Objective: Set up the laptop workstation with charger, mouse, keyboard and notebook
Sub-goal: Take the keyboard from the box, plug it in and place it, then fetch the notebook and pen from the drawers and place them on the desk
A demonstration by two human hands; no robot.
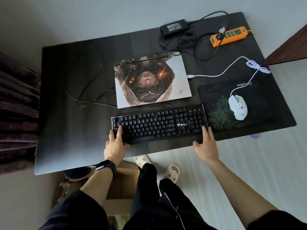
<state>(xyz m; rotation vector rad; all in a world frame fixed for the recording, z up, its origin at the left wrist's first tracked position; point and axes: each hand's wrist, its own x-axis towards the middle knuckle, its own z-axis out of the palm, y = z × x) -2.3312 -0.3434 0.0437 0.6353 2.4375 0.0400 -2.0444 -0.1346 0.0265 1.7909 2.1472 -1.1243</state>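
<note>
The keyboard (159, 125) lay on the worktop (74, 130) before the closed laptop (152, 80), my left hand (116, 143) and right hand (206, 145) flat-fingered against its ends; I judged it stiff, fairly weighty, best held there

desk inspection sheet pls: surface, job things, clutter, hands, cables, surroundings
surface: dark desk.
job's things: closed laptop; keyboard in front of it; mouse on mouse pad; charger at back; no notebook seen.
clutter: nothing seen.
hands: left hand and right hand touch the keyboard's ends.
cables: white mouse cable ends beside the laptop; black cables loop left and to the power strip.
surroundings: cardboard box under the desk.
</note>
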